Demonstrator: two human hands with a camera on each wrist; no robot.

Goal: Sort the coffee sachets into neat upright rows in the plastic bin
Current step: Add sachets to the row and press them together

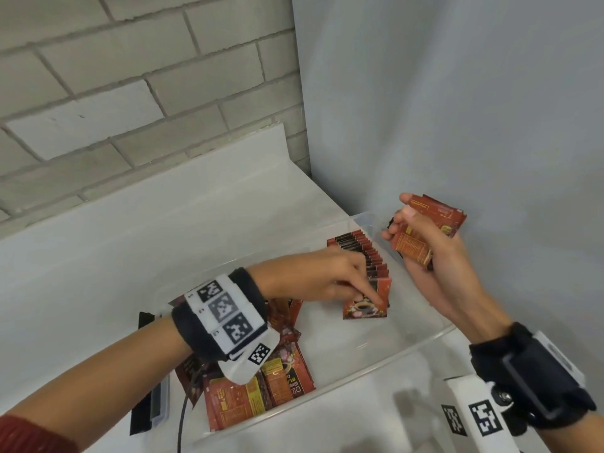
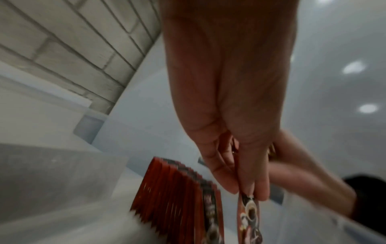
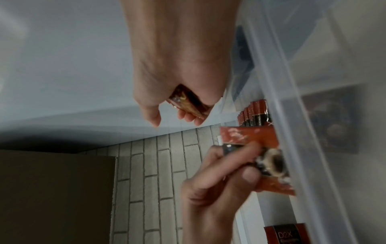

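1. My left hand (image 1: 323, 282) pinches one sachet (image 1: 366, 302) at the near end of the upright row (image 1: 359, 253).
2. My right hand (image 1: 434, 256) grips a small stack of sachets (image 1: 421, 233), raised above the bin's far right corner.
3. The row stands inside the clear plastic bin (image 1: 425, 338).
4. Loose sachets (image 1: 261, 384) lie flat at the bin's near left end.
5. The bin sits on a white counter (image 1: 98, 256).

Red coffee sachets (image 1: 362, 256) stand in a row inside clear bin (image 1: 421, 341).
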